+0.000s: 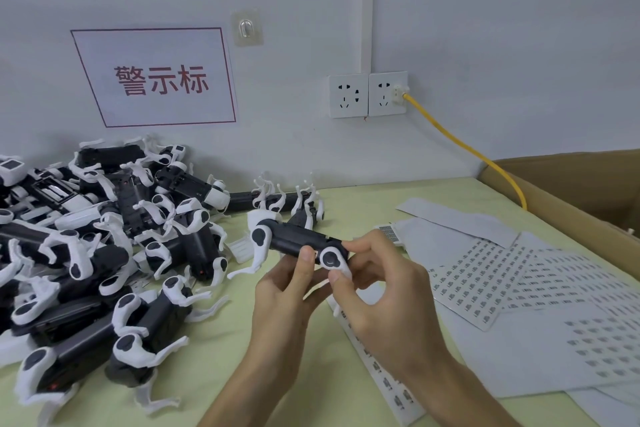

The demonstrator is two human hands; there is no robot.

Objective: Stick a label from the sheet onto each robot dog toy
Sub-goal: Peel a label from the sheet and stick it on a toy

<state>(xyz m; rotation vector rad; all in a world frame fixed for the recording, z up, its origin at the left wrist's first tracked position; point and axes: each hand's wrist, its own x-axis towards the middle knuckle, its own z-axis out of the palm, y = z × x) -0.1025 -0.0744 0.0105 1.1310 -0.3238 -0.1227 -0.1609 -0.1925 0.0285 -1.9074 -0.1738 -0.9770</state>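
1. The black-bodied plastic robot dog toy with white legs [298,244] is held up just above the pale green worktop [221,333], in front of the person, between both hands.
2. The left hand [282,291] has its grip clamped on the toy's body, thumb pressed on the near side. The right hand [384,288] pinches the toy's near-right end, thumb on the white hip joint with the dark oval pad.
3. The toy's long axis runs from far-left to near-right, roughly level. Which end is the head I cannot tell.
4. It looks light and rigid, a hard moulded shell. The thin white legs seem the weak part, likely to bend or snap, so the stiff black trunk is the sensible place to hold it.
5. The smooth plastic may be a bit slippery; a firm pinch across the trunk should do.
6. The white sheets of small printed labels [485,281] lie on the worktop just to the right, and a narrow strip [384,374] lies under the right wrist.
7. A heap of matching black-and-white dog toys [97,253] sits well to the left.
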